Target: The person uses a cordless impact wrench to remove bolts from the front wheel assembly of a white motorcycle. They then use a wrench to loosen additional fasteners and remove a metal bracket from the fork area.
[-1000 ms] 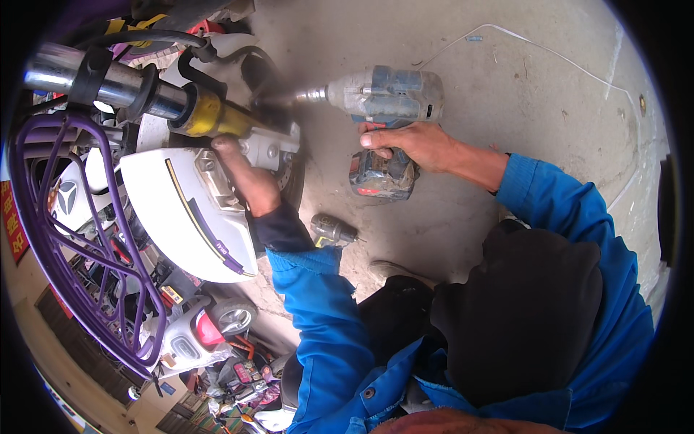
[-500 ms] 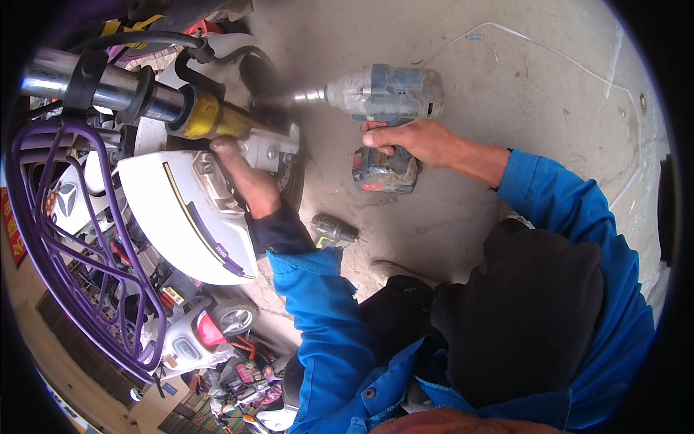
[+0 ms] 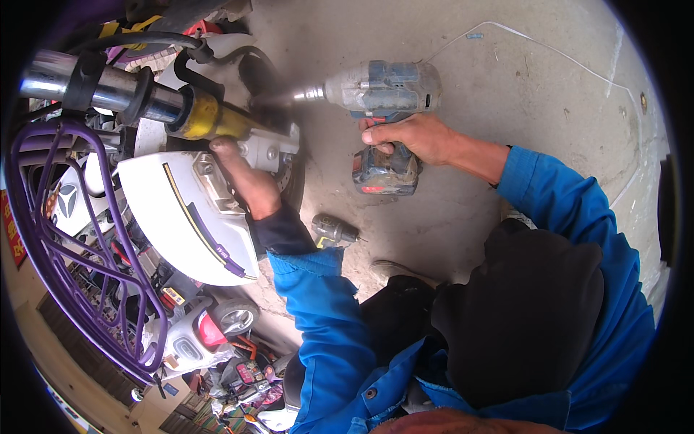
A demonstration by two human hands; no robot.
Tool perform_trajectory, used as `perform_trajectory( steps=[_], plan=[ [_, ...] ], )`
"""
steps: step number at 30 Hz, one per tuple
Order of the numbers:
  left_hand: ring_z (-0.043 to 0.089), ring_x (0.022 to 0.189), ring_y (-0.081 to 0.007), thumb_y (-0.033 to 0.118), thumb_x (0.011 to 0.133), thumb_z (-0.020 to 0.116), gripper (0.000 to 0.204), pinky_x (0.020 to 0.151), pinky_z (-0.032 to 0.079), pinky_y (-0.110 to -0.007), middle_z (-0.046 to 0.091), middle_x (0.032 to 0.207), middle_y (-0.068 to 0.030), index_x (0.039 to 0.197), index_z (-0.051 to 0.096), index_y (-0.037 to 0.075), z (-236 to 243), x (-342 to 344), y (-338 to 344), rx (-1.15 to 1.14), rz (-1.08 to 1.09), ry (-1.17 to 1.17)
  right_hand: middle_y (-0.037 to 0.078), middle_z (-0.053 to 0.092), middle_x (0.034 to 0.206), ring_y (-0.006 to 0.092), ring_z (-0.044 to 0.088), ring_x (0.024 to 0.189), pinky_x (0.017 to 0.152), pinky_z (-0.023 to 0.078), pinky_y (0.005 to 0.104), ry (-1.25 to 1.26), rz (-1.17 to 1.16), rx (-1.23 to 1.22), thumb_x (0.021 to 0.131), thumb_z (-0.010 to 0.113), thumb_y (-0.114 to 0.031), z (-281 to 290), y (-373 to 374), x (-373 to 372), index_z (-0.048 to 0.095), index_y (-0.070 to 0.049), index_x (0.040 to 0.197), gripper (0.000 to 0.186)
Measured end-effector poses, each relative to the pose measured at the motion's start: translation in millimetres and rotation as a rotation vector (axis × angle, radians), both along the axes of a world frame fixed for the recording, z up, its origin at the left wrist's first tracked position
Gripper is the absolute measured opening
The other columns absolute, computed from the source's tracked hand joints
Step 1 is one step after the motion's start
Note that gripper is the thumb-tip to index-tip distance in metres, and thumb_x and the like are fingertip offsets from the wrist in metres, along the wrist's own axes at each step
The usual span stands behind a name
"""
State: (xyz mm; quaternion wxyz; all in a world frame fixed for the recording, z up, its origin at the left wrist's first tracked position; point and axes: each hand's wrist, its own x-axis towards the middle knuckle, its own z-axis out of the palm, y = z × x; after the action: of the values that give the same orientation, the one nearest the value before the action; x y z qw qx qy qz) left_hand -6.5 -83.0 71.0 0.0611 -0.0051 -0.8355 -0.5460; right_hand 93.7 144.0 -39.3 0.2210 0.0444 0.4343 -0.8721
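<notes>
My right hand is closed around the grip of a cordless impact wrench, grey and blue with a dark battery below. Its shiny socket end points left toward the scooter's wheel area, where a blurred patch hides what it meets. My left hand reaches in between the white front fender and the lower end of the fork. Its fingers are mostly hidden there. Just above that hand, a yellow collar sits on the chrome fork tube.
A small dark-and-yellow cordless drill lies on the concrete floor below my hands. At the left is a purple tubular rack. Another scooter and assorted goods crowd the lower left. A thin white cord runs over the floor.
The impact wrench has shifted very slightly left in my right hand. My left hand stays in the same place by the fender and fork.
</notes>
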Motion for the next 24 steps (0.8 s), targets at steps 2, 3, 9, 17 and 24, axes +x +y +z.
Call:
perform_trajectory(
  steps=[2,3,9,17,24],
  plan=[
    [0.044,0.132,-0.0257,0.074,0.100,0.042,0.092,0.115,0.031,-0.039,0.046,0.143,-0.0145,0.150,0.039,-0.003,1,1,3,0.024,0.005,-0.009,-0.003,0.056,0.074,0.0106,0.052,0.072,0.074,0.042,0.0299,-0.021,0.009,-0.020,0.087,0.074,-0.032,-2,-1,1,0.066,-0.010,0.099,0.026],
    [0.044,0.132,-0.0257,0.074,0.100,0.042,0.091,0.115,0.032,-0.039,0.047,0.143,-0.0144,0.149,0.039,-0.003,1,1,2,0.017,0.008,-0.010,-0.003,0.056,0.074,0.0107,0.052,0.072,0.075,0.041,0.0299,-0.035,0.009,-0.028,0.087,0.074,-0.032,-3,-1,1,0.066,-0.010,0.099,0.026],
    [0.046,0.130,-0.0256,0.073,0.101,0.043,0.088,0.113,0.035,-0.039,0.047,0.142,-0.0135,0.147,0.041,-0.002,0,0,3,0.038,0.024,-0.011,-0.002,0.050,0.067,0.0192,0.072,0.081,0.084,0.061,0.0401,0.025,-0.021,-0.063,0.093,0.069,-0.017,3,1,-3,0.058,-0.007,0.085,0.017],
    [0.047,0.128,-0.0250,0.070,0.102,0.044,0.085,0.112,0.036,-0.038,0.047,0.142,-0.0127,0.148,0.040,-0.001,3,2,8,0.075,0.009,-0.030,-0.003,0.058,0.078,0.0107,0.052,0.073,0.072,0.044,0.0308,0.018,0.034,0.012,0.088,0.074,-0.031,-2,11,-9,0.066,-0.011,0.101,0.025],
    [0.046,0.130,-0.0248,0.071,0.102,0.044,0.087,0.113,0.034,-0.039,0.048,0.142,-0.0133,0.149,0.040,-0.001,1,0,-2,0.006,-0.003,0.003,-0.003,0.059,0.078,0.0107,0.053,0.072,0.073,0.044,0.0306,-0.008,0.013,0.019,0.087,0.075,-0.027,2,16,-14,0.066,-0.009,0.099,0.024]
  ],
)
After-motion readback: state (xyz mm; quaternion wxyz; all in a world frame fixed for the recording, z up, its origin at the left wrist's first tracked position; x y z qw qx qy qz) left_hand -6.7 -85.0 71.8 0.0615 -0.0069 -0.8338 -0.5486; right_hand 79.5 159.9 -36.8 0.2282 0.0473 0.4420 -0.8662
